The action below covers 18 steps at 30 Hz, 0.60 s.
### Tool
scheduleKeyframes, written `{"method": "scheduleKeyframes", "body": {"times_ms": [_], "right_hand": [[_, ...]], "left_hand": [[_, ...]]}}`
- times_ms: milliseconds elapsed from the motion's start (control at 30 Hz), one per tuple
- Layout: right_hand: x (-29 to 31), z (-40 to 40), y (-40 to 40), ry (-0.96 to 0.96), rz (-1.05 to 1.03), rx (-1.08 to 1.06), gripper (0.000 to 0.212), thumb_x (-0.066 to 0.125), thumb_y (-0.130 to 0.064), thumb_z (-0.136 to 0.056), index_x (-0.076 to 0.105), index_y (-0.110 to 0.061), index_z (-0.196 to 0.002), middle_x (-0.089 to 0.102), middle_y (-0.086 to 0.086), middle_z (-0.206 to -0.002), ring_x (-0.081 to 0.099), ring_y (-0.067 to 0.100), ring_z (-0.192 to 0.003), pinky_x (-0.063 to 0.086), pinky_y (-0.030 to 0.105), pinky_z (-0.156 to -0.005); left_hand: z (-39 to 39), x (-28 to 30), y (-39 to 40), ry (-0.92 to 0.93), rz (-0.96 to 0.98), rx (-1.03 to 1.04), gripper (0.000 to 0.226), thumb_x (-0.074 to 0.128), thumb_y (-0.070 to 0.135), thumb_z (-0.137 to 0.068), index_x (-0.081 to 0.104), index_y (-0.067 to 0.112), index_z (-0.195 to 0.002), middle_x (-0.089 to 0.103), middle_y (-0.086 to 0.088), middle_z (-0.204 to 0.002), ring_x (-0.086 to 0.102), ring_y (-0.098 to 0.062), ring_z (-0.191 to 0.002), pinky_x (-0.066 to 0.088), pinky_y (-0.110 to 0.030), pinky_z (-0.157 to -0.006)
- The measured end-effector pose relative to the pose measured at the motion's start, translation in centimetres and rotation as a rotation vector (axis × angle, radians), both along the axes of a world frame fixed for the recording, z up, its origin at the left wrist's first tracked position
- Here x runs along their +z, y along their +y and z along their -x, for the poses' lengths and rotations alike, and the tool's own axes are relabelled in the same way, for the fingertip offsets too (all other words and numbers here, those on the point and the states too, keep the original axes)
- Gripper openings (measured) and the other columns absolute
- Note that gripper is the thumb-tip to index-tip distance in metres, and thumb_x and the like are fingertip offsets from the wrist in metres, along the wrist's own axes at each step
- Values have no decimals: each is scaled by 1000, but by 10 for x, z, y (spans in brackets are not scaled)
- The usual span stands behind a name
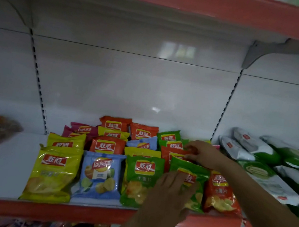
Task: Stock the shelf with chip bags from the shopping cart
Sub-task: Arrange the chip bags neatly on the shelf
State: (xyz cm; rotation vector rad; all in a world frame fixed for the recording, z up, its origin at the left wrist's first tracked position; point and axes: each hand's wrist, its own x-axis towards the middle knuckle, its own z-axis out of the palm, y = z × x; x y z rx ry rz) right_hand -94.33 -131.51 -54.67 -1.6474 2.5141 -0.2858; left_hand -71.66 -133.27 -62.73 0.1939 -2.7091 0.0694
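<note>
1. White metal shelf with red front lip (pixel 7 206), spanning the lower frame, stocked at centre with rows of glossy chip bags.
2. Green crinkly foil chip bag (pixel 197 173), lower right of centre, being seated in the front row; probably light, air-puffed, slick, contents easily crushed; best held by the sealed edges.
3. Left hand (pixel 171 191) spread flat on that bag's face, fingers relaxed.
4. Right hand (pixel 203 153) behind, fingertips pinching its top edge.
</note>
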Motion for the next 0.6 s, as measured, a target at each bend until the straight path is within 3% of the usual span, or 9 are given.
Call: {"method": "scheduleKeyframes", "body": {"times_ms": [133, 233, 367, 500, 600], "right_hand": [[-10, 8, -12, 234, -86, 24, 44, 65, -50, -86, 60, -27, -123, 56, 5, -118, 49, 25, -112, 43, 38, -98], [-12, 12, -18, 241, -107, 49, 27, 65, -41, -88, 63, -21, -107, 57, 5, -109, 51, 24, -104, 44, 35, -87], [-13, 23, -20, 196, 94, 37, 23, 67, -45, -86, 54, -26, -84, 55, -6, -88, 53, 16, -84, 43, 32, -74], [-16, 30, -13, 71, 44, 79, 27, 64, -51, -87, 58, -28, -102, 54, -7, -102, 54, 15, -98, 44, 31, -85], [5, 43, 6, -84, 200, 46, 32, 61, -41, -93, 60, -24, -121, 55, -5, -118, 55, 13, -109, 44, 28, -94]], "left_hand": [[34, -2, -2, -98, 2, 124, 86, 72, 64, -68, 43, 33, -144, 57, -10, -139, 54, -30, -130, 42, -48, -108], [42, -1, -7, -118, 19, 147, 93, 72, 66, -66, 39, 32, -147, 52, -13, -146, 49, -33, -135, 33, -53, -112], [42, -1, -11, -110, 51, 174, 93, 75, 64, -66, 42, 28, -145, 57, -10, -139, 53, -31, -130, 40, -55, -109], [47, -8, -19, -67, 81, 197, 86, 67, 65, -71, 44, 26, -144, 56, -10, -139, 52, -31, -131, 37, -56, -110], [48, -8, -15, -27, 58, 166, 82, 50, 71, -76, 47, 24, -144, 56, -11, -140, 53, -30, -132, 41, -55, -108]]}}
